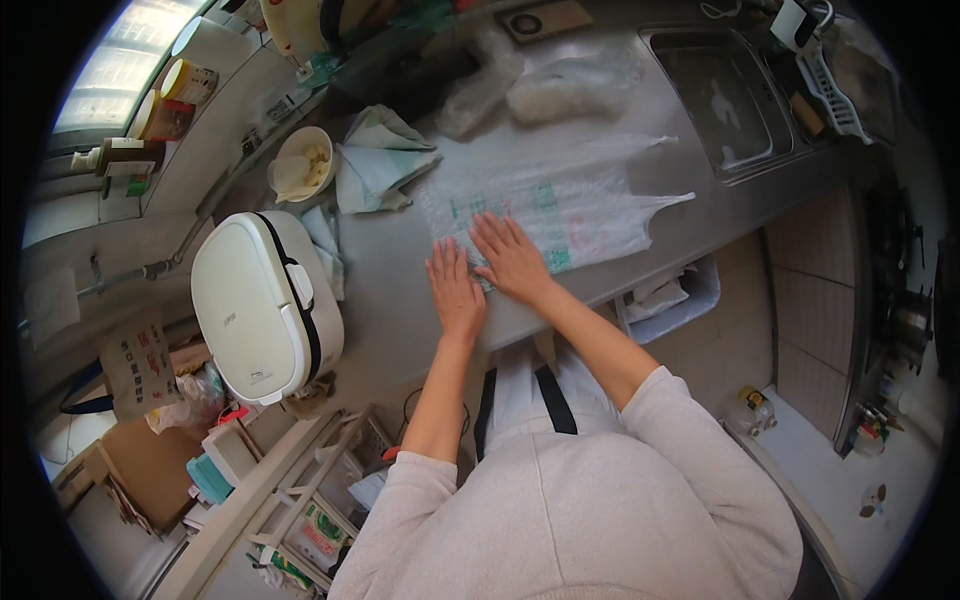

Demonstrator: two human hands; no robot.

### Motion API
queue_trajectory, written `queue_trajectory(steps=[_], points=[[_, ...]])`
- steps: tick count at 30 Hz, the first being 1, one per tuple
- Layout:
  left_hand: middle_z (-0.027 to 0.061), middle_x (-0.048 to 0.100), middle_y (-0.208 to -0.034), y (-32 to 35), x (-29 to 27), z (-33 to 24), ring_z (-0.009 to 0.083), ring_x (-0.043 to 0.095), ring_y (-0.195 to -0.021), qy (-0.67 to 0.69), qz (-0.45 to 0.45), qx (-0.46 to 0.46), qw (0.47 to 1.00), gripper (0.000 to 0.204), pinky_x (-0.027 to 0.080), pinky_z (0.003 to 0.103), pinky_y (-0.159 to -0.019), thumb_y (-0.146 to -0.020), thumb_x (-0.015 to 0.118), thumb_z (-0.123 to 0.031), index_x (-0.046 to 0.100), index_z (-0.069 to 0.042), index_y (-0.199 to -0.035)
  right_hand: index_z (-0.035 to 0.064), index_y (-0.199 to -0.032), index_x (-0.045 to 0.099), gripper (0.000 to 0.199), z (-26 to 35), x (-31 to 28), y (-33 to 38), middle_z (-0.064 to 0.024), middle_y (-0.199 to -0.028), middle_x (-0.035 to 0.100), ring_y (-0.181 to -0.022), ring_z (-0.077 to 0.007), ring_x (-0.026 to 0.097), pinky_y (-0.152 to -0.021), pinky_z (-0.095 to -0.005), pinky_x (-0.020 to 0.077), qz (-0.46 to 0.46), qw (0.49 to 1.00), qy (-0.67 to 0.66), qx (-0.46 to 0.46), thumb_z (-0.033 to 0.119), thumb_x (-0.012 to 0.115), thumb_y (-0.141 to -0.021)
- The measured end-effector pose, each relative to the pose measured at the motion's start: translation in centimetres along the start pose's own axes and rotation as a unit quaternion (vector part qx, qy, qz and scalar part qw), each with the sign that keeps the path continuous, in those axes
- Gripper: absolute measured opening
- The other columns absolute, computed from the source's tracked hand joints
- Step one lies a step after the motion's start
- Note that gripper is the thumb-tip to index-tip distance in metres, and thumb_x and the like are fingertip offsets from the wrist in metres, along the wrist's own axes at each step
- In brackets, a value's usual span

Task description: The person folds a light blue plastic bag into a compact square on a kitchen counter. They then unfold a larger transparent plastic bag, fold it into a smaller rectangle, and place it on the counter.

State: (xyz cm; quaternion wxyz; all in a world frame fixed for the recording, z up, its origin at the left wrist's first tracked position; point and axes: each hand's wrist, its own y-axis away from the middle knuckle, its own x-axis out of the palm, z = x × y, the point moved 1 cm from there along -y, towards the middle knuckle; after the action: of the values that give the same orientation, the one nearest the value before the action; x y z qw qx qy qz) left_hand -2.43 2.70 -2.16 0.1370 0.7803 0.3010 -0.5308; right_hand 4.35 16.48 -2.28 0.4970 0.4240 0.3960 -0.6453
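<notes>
A thin white plastic bag (600,205) with green and pink print lies spread flat on the steel counter (390,320), its handles pointing right. My right hand (512,262) rests palm down on the bag's left part, fingers stretched out. Beside it, my left hand (457,292) lies flat at the bag's left edge, fingers extended and close together. Neither hand grips anything. Left of the bag sit folded pale green and white bags (380,165). Behind it are crumpled clear plastic bags (570,90).
A white rice cooker (250,305) stands at the counter's left end, near a bowl (279,172) holding pale yellow pieces. The sink (765,163) is set in at the far right. Below the front edge is a bin (702,303). Bottles and jars (187,82) line the left sill.
</notes>
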Motion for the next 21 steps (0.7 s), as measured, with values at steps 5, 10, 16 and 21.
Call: queue_trajectory(steps=[5,10,16,21], points=[[0.0147,0.030,-0.153,-1.5,0.3,0.3,0.0322,0.023,-0.144,0.089,0.041,0.026,0.995,0.058,0.017,0.049,-0.116,-0.095,0.047,-0.033,0.038,-0.002,-0.143,0.0036,-0.143,0.038,0.063,0.0,0.1,0.1,-0.0137,-0.153,0.030,-0.144,-0.0284,0.022,-0.118,-0.0438,0.0159,-0.029,1.000,0.001,-0.002,0.035,0.053,-0.091],[0.0146,0.028,-0.154,-1.7,0.5,-0.3,0.0318,0.022,-0.144,-0.023,0.041,0.032,0.998,0.064,0.016,0.048,-0.117,-0.095,0.048,-0.040,0.035,-0.003,-0.145,0.0018,-0.144,0.036,0.063,-1.9,-0.8,1.1,-0.0145,-0.153,0.031,-0.144,-0.0284,0.023,-0.117,-0.0427,0.0162,-0.031,0.997,-0.044,0.049,0.031,0.053,-0.091],[0.0152,0.027,-0.155,-1.6,0.4,-0.3,0.0327,0.022,-0.144,-0.036,0.045,0.029,0.998,0.066,0.016,0.048,-0.116,-0.094,0.049,-0.042,0.035,-0.002,-0.145,0.0007,-0.144,0.035,0.067,-7.2,-3.4,4.8,-0.0156,-0.153,0.030,-0.143,-0.0281,0.025,-0.117,-0.0423,0.0160,-0.057,0.984,0.006,0.169,0.033,0.055,-0.089],[0.0153,0.027,-0.155,-1.7,0.3,-0.5,0.0323,0.022,-0.144,-0.033,0.042,0.031,0.998,0.066,0.016,0.048,-0.117,-0.093,0.050,-0.040,0.035,-0.003,-0.145,-0.0004,-0.146,0.030,0.069,-11.2,-4.6,8.0,-0.0176,-0.154,0.027,-0.144,-0.0302,0.021,-0.117,-0.0454,0.0147,-0.090,0.959,0.054,0.262,0.034,0.055,-0.091]])
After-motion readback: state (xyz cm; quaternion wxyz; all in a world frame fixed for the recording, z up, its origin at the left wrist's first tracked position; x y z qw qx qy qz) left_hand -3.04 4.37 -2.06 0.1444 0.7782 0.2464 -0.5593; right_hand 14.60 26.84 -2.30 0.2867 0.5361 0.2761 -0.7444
